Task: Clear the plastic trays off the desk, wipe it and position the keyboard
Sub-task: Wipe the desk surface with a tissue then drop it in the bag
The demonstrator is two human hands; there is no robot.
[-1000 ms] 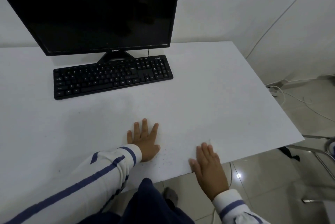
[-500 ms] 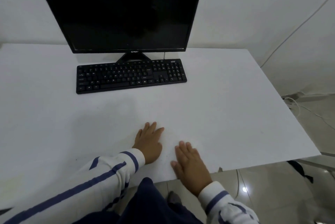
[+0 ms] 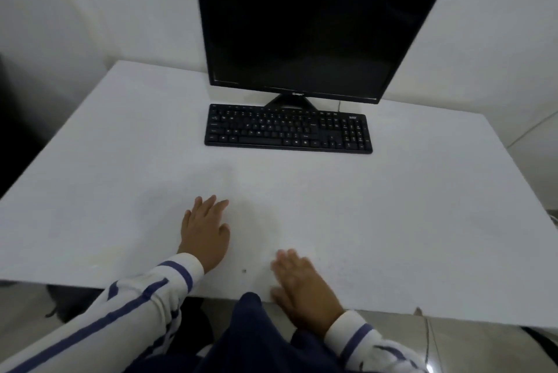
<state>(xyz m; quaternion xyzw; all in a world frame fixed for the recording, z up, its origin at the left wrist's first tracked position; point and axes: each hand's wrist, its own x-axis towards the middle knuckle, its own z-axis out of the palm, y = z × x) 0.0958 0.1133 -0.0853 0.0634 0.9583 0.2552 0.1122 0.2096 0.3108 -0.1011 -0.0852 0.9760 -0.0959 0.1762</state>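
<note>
At near edge of white desk: right hand laid flat, palm down, fingers straight and together, outline blurred. Slightly farther, to the left: left hand flat on desk, fingers straight, close together. At far centre: black keyboard, just before stand of dark monitor.

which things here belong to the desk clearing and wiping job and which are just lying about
Job: desk, keyboard, left hand and right hand, both flat on the desk.
Lying about: monitor.
</note>
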